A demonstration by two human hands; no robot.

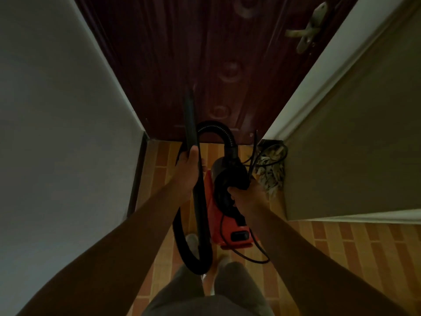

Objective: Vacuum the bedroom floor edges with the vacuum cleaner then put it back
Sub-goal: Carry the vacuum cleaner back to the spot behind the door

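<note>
Narrow gap before the door (182, 53): my left hand (188, 166) curls round the wand (191, 119), and my right hand (245, 197) grips the vacuum cleaner (227, 224) over the tiled floor (341, 247).

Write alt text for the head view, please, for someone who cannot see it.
A person's left hand grips a black wand and the right hand grips the top of a red vacuum cleaner, a black hose looping between. Ahead is a dark red door; a mop head lies at right.

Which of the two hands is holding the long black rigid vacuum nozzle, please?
The left hand grips the long black rigid vacuum nozzle; the right hand holds the orange vacuum cleaner body instead.
</note>
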